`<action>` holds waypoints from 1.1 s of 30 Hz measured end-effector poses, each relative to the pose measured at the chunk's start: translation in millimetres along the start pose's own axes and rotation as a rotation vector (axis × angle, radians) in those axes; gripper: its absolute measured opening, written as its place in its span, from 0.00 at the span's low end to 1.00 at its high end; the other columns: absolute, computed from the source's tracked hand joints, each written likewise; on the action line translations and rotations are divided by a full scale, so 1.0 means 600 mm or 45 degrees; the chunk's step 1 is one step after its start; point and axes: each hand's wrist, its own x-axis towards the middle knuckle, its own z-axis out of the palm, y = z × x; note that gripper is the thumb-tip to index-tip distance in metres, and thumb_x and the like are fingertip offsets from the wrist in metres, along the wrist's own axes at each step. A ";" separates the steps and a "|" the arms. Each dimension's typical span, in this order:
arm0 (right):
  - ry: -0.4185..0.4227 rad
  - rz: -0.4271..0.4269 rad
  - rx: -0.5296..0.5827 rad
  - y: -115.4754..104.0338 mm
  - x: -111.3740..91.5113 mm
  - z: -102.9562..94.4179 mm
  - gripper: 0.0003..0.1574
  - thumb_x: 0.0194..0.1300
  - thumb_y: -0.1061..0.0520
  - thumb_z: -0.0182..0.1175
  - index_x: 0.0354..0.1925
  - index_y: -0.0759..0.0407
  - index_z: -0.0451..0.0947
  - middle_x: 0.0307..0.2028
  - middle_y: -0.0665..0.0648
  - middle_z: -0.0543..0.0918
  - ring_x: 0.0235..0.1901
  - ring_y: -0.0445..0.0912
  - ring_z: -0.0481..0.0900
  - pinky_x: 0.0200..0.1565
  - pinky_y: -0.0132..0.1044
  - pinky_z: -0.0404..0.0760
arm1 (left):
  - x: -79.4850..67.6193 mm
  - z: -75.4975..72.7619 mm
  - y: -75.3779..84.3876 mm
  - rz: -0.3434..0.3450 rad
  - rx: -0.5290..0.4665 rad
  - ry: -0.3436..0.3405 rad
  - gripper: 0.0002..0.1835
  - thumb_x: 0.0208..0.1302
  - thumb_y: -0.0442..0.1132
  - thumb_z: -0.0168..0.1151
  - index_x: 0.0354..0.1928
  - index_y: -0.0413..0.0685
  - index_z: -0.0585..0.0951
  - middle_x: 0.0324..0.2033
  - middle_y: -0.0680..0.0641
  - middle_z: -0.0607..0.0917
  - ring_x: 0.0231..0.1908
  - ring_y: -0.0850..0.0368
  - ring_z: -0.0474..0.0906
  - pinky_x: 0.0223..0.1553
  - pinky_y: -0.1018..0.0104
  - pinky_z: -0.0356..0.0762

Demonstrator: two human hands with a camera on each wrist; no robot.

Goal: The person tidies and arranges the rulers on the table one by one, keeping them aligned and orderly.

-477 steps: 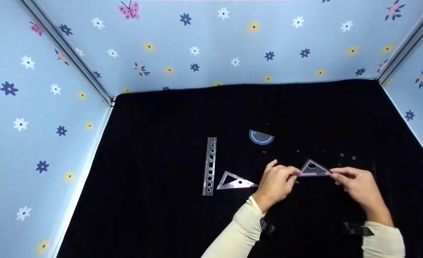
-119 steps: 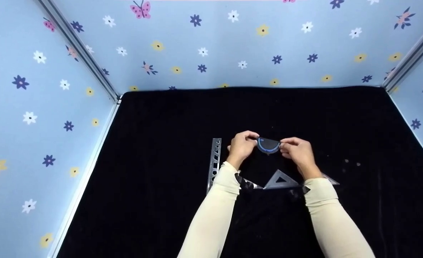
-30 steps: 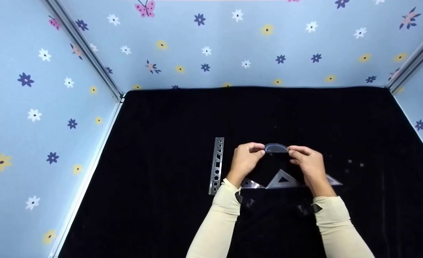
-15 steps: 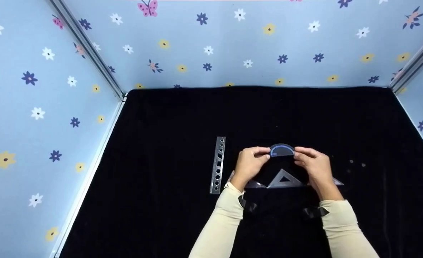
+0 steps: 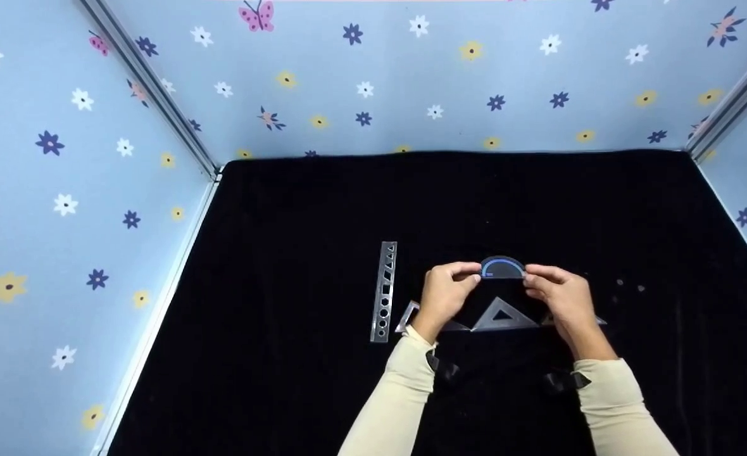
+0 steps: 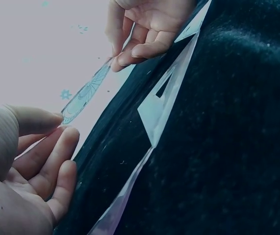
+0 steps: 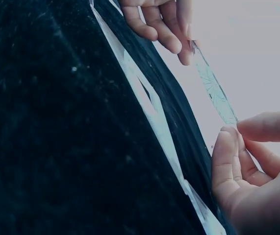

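A clear protractor (image 5: pixel 502 268) with a blue arc is pinched between my two hands, its curved edge facing away from me. My left hand (image 5: pixel 444 292) grips its left corner with thumb and fingertips; my right hand (image 5: pixel 565 301) pinches the right corner. Both wrist views show the protractor (image 6: pixel 86 98) raised above the cloth. Just nearer me lies a clear set square (image 5: pixel 503 316) with a triangular cutout. Another set square (image 5: pixel 405 314) is partly hidden under my left hand and wrist. A third set square's tip (image 5: pixel 600 321) shows beside my right wrist.
A clear ruler (image 5: pixel 383 292) with cut-out shapes lies lengthwise to the left of the hands. Black cloth (image 5: pixel 285 285) covers the table. Small specks (image 5: pixel 630 285) lie on it to the right. Flower-patterned panels (image 5: pixel 424 76) stand at the back and sides.
Earlier, both hands held a set square at right while the protractor lay farther back. Since then the protractor has been picked up, turned curved edge away, and shifted slightly right and nearer.
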 end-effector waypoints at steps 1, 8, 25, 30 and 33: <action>-0.006 -0.005 0.007 0.000 -0.001 -0.003 0.18 0.62 0.70 0.66 0.50 0.80 0.79 0.32 0.55 0.88 0.31 0.43 0.87 0.37 0.32 0.84 | 0.000 0.001 0.001 0.004 -0.003 -0.005 0.10 0.57 0.32 0.71 0.41 0.47 0.91 0.37 0.55 0.90 0.35 0.71 0.83 0.41 0.75 0.79; -0.007 -0.023 0.065 0.002 -0.012 -0.023 0.13 0.62 0.72 0.65 0.46 0.78 0.82 0.31 0.54 0.88 0.30 0.42 0.87 0.36 0.33 0.84 | -0.003 0.010 0.001 0.029 -0.062 -0.125 0.10 0.60 0.31 0.70 0.43 0.46 0.90 0.36 0.56 0.89 0.36 0.70 0.83 0.42 0.73 0.79; -0.019 -0.014 -0.043 -0.002 -0.029 -0.054 0.21 0.62 0.71 0.66 0.51 0.85 0.76 0.32 0.52 0.88 0.30 0.42 0.86 0.35 0.32 0.84 | -0.018 0.032 0.010 0.084 0.075 -0.185 0.08 0.60 0.31 0.70 0.41 0.46 0.89 0.34 0.56 0.89 0.34 0.72 0.81 0.41 0.77 0.78; -0.040 -0.042 -0.023 -0.007 -0.032 -0.063 0.16 0.62 0.72 0.66 0.47 0.82 0.79 0.32 0.53 0.88 0.30 0.42 0.86 0.35 0.33 0.84 | -0.020 0.037 0.015 0.087 0.049 -0.185 0.08 0.59 0.31 0.70 0.41 0.46 0.90 0.34 0.57 0.89 0.33 0.73 0.80 0.40 0.77 0.78; -0.055 -0.052 -0.012 -0.010 -0.033 -0.073 0.13 0.62 0.72 0.66 0.45 0.79 0.81 0.33 0.53 0.88 0.30 0.42 0.87 0.35 0.33 0.84 | -0.022 0.042 0.020 0.088 0.037 -0.200 0.08 0.59 0.31 0.70 0.41 0.46 0.90 0.34 0.57 0.89 0.33 0.73 0.80 0.40 0.77 0.78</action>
